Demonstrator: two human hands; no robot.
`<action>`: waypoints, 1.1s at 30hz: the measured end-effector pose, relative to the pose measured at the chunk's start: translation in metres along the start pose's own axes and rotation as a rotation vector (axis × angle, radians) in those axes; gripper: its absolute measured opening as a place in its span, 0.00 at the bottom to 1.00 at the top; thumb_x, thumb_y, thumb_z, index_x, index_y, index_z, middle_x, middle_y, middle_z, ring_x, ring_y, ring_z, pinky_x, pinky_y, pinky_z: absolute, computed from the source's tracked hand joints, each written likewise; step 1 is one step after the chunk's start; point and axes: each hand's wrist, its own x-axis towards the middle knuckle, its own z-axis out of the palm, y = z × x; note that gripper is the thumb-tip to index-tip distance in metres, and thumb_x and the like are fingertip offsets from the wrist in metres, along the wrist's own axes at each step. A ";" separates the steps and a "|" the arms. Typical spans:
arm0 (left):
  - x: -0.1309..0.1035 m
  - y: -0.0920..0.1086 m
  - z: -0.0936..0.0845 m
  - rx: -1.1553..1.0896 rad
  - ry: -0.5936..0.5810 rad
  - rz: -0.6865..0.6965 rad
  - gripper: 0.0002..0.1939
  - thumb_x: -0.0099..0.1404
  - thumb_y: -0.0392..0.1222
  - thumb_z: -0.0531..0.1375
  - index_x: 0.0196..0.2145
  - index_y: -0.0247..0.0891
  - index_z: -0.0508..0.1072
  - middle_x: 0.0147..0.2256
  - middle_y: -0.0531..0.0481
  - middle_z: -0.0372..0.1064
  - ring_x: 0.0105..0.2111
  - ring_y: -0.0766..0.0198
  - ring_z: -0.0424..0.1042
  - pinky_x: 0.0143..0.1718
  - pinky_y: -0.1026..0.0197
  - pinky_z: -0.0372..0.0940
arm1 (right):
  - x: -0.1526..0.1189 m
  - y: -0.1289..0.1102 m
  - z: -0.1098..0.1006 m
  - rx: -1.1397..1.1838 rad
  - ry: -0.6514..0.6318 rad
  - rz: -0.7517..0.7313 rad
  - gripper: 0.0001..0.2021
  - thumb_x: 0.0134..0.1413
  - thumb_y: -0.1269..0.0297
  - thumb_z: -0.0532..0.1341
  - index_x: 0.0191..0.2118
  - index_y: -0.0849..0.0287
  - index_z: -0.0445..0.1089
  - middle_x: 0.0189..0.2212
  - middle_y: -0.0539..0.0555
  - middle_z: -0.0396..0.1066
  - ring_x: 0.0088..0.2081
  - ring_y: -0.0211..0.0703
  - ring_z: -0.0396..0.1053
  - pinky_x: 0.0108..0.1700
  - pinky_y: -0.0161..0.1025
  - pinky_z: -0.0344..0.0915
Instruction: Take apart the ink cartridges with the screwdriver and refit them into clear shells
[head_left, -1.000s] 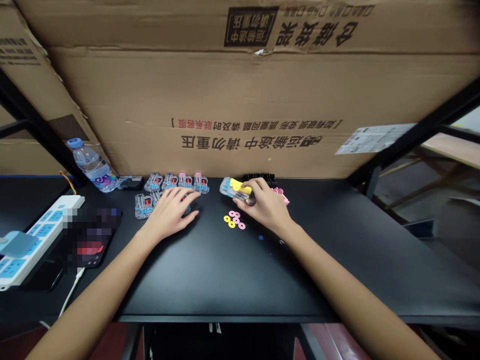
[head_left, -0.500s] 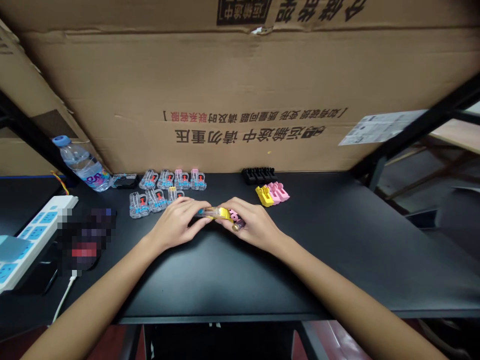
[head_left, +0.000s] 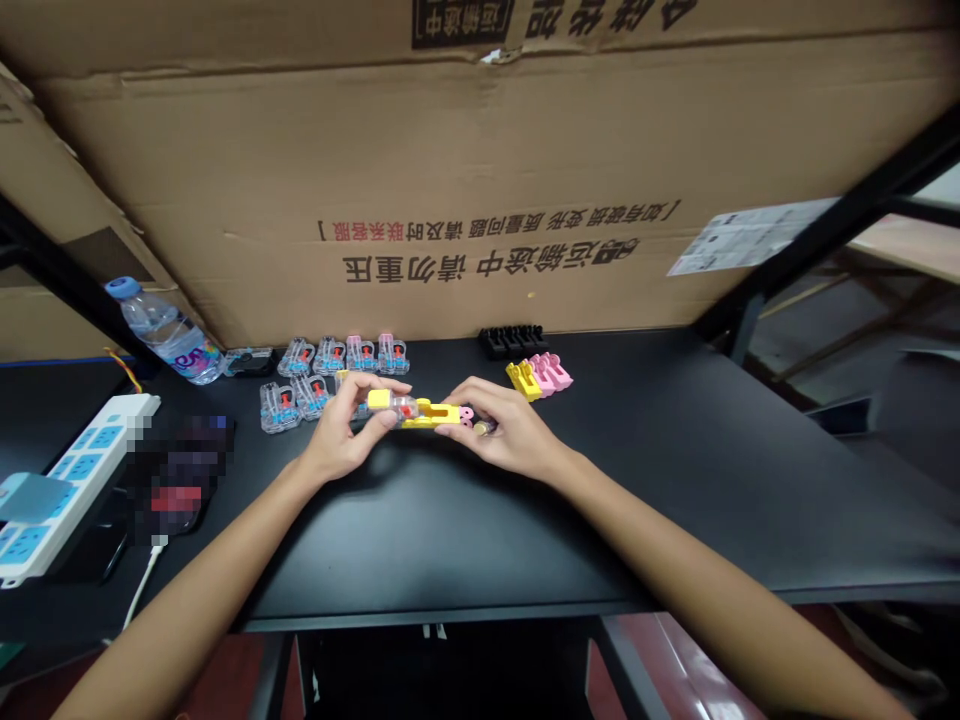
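My left hand (head_left: 352,425) grips a clear device with a yellow end (head_left: 380,399) and a small red part inside. My right hand (head_left: 510,425) holds a slotted yellow piece (head_left: 439,411) that reaches toward the clear device; whether the two touch is unclear. A pink piece (head_left: 466,416) and a brass-ended cylinder (head_left: 484,427) also sit within my right hand's fingers. Behind my left hand are several clear devices (head_left: 360,355) in two rows. Yellow clips (head_left: 523,380), pink clips (head_left: 551,373) and a row of black clips (head_left: 512,342) lie behind my right hand.
A tall cardboard panel (head_left: 450,160) stands along the back of the black table (head_left: 420,540). At the left are a water bottle (head_left: 169,335), a black item (head_left: 251,361), a white power strip (head_left: 82,480), a blurred phone-like object (head_left: 180,480) and a white cable (head_left: 142,590).
The clear device has turned in my left hand, its yellow end now pointing left. It has come away to the left from my right hand's fingers, and the slotted yellow piece shows. The view has shifted slightly.
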 end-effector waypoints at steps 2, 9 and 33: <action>0.000 0.002 0.005 -0.019 -0.020 -0.044 0.18 0.68 0.46 0.72 0.45 0.40 0.67 0.52 0.40 0.80 0.49 0.56 0.82 0.52 0.52 0.76 | -0.002 -0.002 0.004 0.049 -0.029 -0.001 0.10 0.68 0.55 0.68 0.47 0.55 0.76 0.40 0.56 0.77 0.36 0.45 0.75 0.39 0.41 0.71; 0.002 0.001 0.000 0.065 -0.199 -0.119 0.21 0.60 0.48 0.77 0.34 0.38 0.69 0.42 0.45 0.83 0.37 0.62 0.81 0.40 0.62 0.73 | -0.006 0.001 -0.004 0.117 0.018 0.070 0.15 0.67 0.57 0.68 0.56 0.52 0.75 0.48 0.58 0.74 0.39 0.46 0.73 0.40 0.44 0.72; 0.001 -0.005 0.008 0.069 -0.393 -0.307 0.22 0.60 0.54 0.76 0.47 0.39 0.84 0.38 0.50 0.82 0.34 0.63 0.77 0.38 0.63 0.69 | 0.001 -0.016 0.001 0.388 0.169 0.248 0.15 0.66 0.49 0.69 0.36 0.57 0.76 0.29 0.51 0.75 0.27 0.38 0.69 0.30 0.38 0.67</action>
